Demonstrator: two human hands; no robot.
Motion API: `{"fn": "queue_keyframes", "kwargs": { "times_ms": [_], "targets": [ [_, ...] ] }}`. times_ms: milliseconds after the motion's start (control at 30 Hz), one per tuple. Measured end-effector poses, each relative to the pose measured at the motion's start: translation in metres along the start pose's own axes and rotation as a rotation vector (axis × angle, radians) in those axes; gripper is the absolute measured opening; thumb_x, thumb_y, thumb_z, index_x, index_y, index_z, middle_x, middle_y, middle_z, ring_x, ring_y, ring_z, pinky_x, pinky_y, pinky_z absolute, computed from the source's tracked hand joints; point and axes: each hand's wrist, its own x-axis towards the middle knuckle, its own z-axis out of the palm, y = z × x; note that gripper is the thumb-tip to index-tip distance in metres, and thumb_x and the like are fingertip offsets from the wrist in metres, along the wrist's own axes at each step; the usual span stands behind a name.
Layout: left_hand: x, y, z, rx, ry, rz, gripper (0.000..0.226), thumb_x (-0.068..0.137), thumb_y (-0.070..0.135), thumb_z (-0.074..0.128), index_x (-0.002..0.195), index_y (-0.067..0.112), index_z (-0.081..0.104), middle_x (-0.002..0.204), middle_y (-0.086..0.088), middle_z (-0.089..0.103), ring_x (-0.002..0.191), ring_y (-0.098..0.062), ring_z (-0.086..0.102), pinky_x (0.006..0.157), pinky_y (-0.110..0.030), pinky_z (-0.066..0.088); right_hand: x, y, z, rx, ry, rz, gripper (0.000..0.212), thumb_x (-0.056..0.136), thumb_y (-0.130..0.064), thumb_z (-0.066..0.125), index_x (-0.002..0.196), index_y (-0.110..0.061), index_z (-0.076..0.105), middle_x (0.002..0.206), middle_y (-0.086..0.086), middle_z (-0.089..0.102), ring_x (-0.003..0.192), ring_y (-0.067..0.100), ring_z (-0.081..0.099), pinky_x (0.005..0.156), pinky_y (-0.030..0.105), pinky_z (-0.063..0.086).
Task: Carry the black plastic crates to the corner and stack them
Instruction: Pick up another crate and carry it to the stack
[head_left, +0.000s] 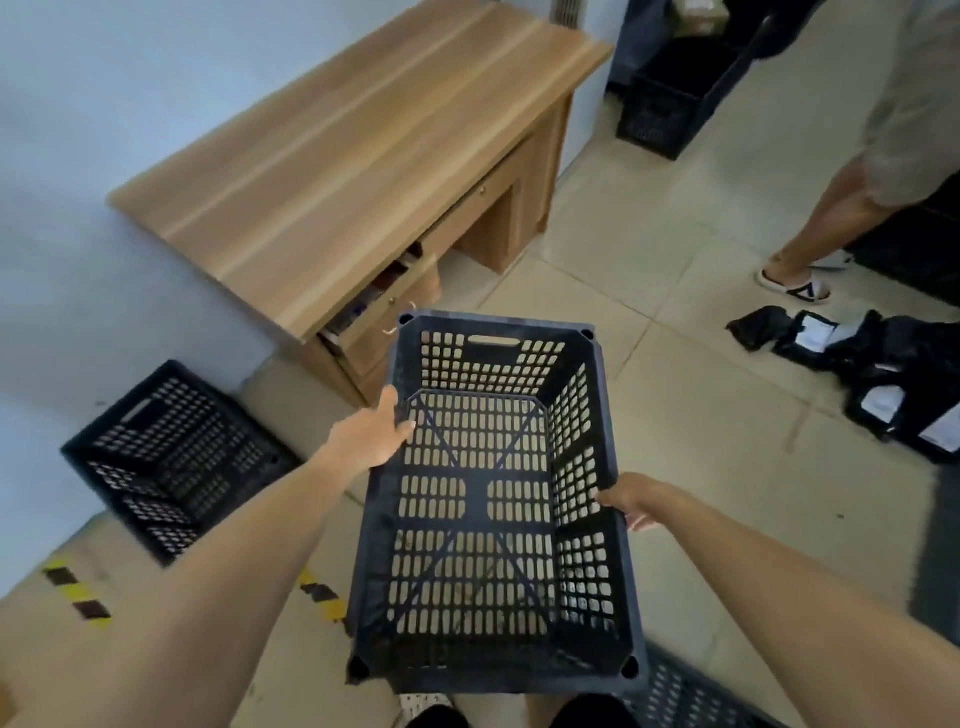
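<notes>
Both our hands were on the crate (498, 499), 1 on each long side: our left hand (370, 435) gripped the left rim with the thumb hooked over the top edge and the fingers curled onto the wall, and our right hand (631, 500) held the right rim, fingers wrapped around its outer edge. We held the crate off the floor (675, 415) in front of us, open side up, its slotted bottom showing and nothing inside it. To our left a 2nd crate (171, 457) sat on the floor against the wall (78, 156), just beside the near end of the desk (353, 156), whose drawer (387, 299) stood partly open. A 3rd crate (670, 109) stood beyond the desk's far end. Another person's leg (826, 218) in a sandal (795, 288) showed at the right, near black bags (883, 364) lying on the tiles.
</notes>
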Motion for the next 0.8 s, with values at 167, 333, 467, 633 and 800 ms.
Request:
{"fn": "queue_keyframes", "kwargs": {
  "times_ms": [167, 333, 467, 633, 800],
  "targets": [
    [-0.041, -0.089, 0.005, -0.073, 0.025, -0.102, 0.059, 0.101, 0.041, 0.04, 0.144, 0.009, 0.017, 0.121, -0.017, 0.061, 0.104, -0.036, 0.062, 0.089, -0.045, 0.049, -0.016, -0.041, 0.064, -0.112, -0.032, -0.02, 0.05, 0.097, -0.03, 0.052, 0.135, 0.003, 0.045, 0.132, 0.021, 0.058, 0.11, 0.034, 0.065, 0.093, 0.045, 0.055],
    [-0.089, -0.172, 0.005, -0.133, 0.059, -0.26, 0.069, 0.1, 0.045, 0.035, 0.15, 0.005, 0.008, 0.128, -0.018, 0.058, 0.108, -0.036, 0.061, 0.094, -0.046, 0.048, -0.094, -0.102, 0.132, -0.283, -0.013, -0.067, 0.044, 0.1, -0.027, 0.048, 0.134, 0.002, 0.047, 0.118, 0.014, 0.061, 0.086, 0.023, 0.065, 0.062, 0.029, 0.055],
    [-0.129, -0.243, 0.001, -0.181, 0.106, -0.395, 0.078, 0.098, 0.055, 0.032, 0.153, 0.007, 0.006, 0.138, -0.02, 0.052, 0.118, -0.037, 0.056, 0.098, -0.047, 0.046, -0.123, -0.146, 0.179, -0.454, -0.016, -0.123, 0.049, 0.102, -0.029, 0.046, 0.14, 0.0, 0.04, 0.129, 0.02, 0.058, 0.064, 0.015, 0.055, 0.047, 0.021, 0.045],
    [-0.176, -0.323, -0.001, -0.224, 0.226, -0.53, 0.082, 0.095, 0.063, 0.03, 0.149, 0.001, 0.02, 0.133, -0.023, 0.056, 0.111, -0.039, 0.06, 0.089, -0.042, 0.052, -0.147, -0.208, 0.238, -0.587, -0.021, -0.213, 0.05, 0.101, -0.034, 0.045, 0.141, -0.004, 0.041, 0.117, 0.017, 0.063, 0.088, 0.02, 0.061, 0.053, 0.021, 0.049],
    [-0.2, -0.394, -0.007, -0.231, 0.3, -0.605, 0.067, 0.089, 0.061, 0.035, 0.125, 0.005, 0.046, 0.106, -0.017, 0.065, 0.092, -0.034, 0.064, 0.082, -0.041, 0.054, -0.149, -0.268, 0.286, -0.641, -0.037, -0.295, 0.038, 0.101, -0.026, 0.043, 0.129, -0.002, 0.049, 0.105, 0.018, 0.065, 0.083, 0.022, 0.062, 0.089, 0.032, 0.056]
  ]
}}
